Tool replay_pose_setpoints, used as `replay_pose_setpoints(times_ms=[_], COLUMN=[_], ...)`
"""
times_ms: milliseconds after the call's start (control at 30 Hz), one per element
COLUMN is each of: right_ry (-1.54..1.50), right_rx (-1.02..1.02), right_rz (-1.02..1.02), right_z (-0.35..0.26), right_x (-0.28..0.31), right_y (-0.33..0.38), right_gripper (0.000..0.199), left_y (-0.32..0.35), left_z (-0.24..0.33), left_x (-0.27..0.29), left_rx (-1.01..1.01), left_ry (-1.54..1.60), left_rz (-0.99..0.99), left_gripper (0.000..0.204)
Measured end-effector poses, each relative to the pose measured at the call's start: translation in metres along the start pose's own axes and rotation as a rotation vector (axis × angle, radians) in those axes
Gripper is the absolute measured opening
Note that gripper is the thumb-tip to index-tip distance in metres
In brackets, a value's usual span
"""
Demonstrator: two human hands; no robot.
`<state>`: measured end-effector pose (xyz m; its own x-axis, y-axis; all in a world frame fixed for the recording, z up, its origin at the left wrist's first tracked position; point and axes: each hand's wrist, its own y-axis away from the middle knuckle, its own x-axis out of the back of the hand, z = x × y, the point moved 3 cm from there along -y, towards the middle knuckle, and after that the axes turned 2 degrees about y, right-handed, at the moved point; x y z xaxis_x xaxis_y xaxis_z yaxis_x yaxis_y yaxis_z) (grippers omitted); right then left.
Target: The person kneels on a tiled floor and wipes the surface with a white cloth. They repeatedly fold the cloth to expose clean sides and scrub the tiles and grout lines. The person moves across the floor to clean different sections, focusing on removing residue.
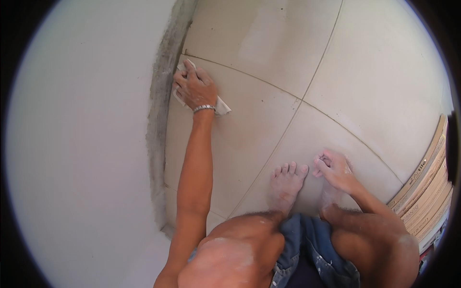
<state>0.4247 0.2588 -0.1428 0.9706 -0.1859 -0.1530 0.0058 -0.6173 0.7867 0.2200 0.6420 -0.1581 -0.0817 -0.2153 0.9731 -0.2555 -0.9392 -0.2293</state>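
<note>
My left hand [197, 86] presses down on a crumpled white cloth [223, 106] on the floor, close to the wall. The cloth's edges stick out past the fingers and below the wrist; the rest is covered by the hand. Under it lies a large beige floor tile [240, 144] with thin dark joints around it. Over my right foot, my right hand [334, 169] rests with its fingers curled in, and nothing shows in them. Both hands look dusty.
A pale wall [86, 134] rises on the left, with a rough grey cement strip [161, 105] along its foot. My bare left foot [288, 185] stands on the tiles. Stacked cardboard tile boxes [422, 187] stand at the right.
</note>
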Motion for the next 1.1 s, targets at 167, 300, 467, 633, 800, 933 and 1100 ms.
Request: replay_pose_setpoints(times_ms=[167, 300, 467, 633, 800, 933, 1100], right_ry=[0.013, -0.034, -0.009, -0.043, -0.021, -0.018, 0.020], right_rx=[-0.011, -0.028, -0.003, -0.018, -0.023, -0.006, 0.007], right_rz=[-0.015, -0.029, -0.017, -0.010, 0.010, 0.006, 0.018], right_z=[-0.002, -0.003, -0.005, -0.002, -0.009, -0.009, -0.010], right_x=[0.002, 0.004, 0.004, 0.006, 0.006, 0.004, 0.002], right_y=[-0.004, -0.002, -0.005, -0.005, -0.002, -0.001, -0.001], right_gripper=[0.010, 0.010, 0.010, 0.015, 0.010, 0.010, 0.011], left_y=[-0.033, -0.036, -0.044, -0.046, -0.038, -0.034, -0.026], left_z=[0.000, -0.008, -0.020, -0.012, 0.001, 0.001, 0.003], left_x=[-0.002, -0.003, -0.013, -0.011, -0.004, -0.002, 0.001], left_rx=[0.037, 0.044, -0.050, -0.105, -0.134, -0.223, -0.283], left_ry=[0.151, 0.328, 0.307, 0.281, 0.250, 0.237, 0.242], left_rz=[0.034, 0.092, 0.132, 0.108, 0.128, 0.191, 0.218], left_gripper=[0.040, 0.037, 0.034, 0.037, 0.038, 0.038, 0.039])
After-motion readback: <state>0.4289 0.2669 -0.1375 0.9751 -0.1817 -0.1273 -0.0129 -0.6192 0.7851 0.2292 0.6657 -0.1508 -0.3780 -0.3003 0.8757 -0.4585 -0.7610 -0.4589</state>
